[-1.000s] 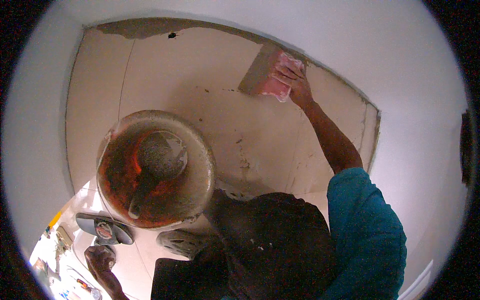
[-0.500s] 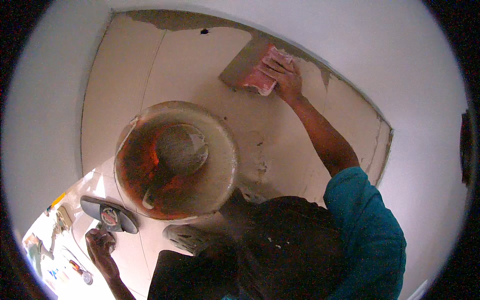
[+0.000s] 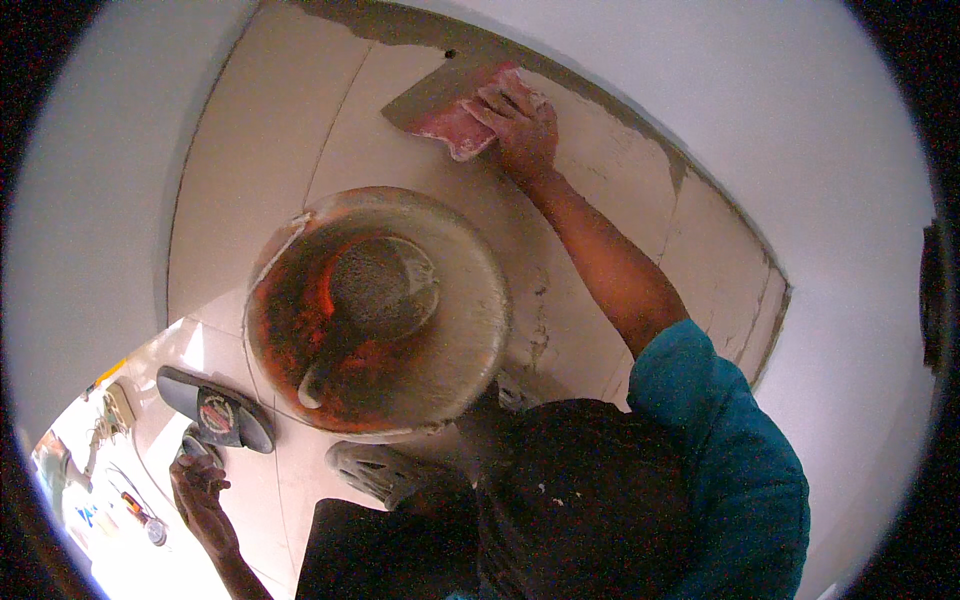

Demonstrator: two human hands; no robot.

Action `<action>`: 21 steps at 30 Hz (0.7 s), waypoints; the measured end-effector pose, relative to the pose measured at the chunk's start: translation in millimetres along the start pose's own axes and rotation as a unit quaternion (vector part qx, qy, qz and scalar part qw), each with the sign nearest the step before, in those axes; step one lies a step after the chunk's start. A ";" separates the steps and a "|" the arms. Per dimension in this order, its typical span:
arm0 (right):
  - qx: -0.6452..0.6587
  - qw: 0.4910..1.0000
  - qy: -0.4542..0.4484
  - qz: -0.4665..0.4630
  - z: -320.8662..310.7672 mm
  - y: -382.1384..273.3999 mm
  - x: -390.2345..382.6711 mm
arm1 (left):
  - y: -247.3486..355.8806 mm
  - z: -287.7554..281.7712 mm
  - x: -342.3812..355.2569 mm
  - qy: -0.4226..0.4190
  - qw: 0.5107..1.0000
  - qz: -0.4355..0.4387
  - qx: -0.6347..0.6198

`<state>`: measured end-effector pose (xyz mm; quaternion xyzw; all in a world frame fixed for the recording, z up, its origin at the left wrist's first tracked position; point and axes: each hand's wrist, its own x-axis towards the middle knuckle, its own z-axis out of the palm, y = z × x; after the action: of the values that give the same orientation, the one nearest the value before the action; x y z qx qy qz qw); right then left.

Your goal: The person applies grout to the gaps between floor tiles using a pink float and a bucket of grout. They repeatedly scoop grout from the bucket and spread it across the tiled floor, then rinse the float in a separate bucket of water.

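My right hand [image 3: 515, 130] grips a pink-backed spreader [image 3: 450, 140] with a grey blade, held on the tiled floor [image 3: 270, 110] beside a band of grey grout [image 3: 670, 155] along the wall. Below it stands a round mortar-crusted bucket [image 3: 480, 320] containing a grey scoop [image 3: 385, 285] with a handle toward me. My left hand [image 3: 202, 495] is at lower left, fingers loosely bent and apart, holding nothing visible, over a second sandal partly hidden behind it. A black sandal [image 3: 175, 385] lies just beyond that hand.
White walls [image 3: 850, 200] border the floor on the left, back and right. A small dark spot [image 3: 450, 54] is near the back edge. Assorted tools [image 3: 145, 515] lie in bright light at lower left. My dusty foot [image 3: 375, 470] is below the bucket.
My right hand and spreader have moved left along the back edge, with more grout showing to their right. The bucket appears farther right as the view shifts. My left fingers look less curled.
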<state>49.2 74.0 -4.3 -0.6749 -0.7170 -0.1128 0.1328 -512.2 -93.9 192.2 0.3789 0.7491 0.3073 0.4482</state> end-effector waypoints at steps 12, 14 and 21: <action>0.024 0.992 0.119 -0.037 41.8 -13.8 20.2 | -1.0 -13.9 2.1 -0.053 0.997 -0.025 -0.052; 0.036 0.991 0.124 -0.044 49.7 -14.3 32.4 | -3.3 -11.5 2.0 -0.026 0.998 -0.029 -0.047; 0.042 0.988 0.136 -0.052 90.0 -24.2 66.6 | 6.4 0.9 -3.2 0.029 0.999 -0.025 -0.014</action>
<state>18.1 165.7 -65.5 -0.6086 -0.7307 -0.1806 0.2512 -508.5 -93.1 198.4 0.3447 0.7664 0.3173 0.4395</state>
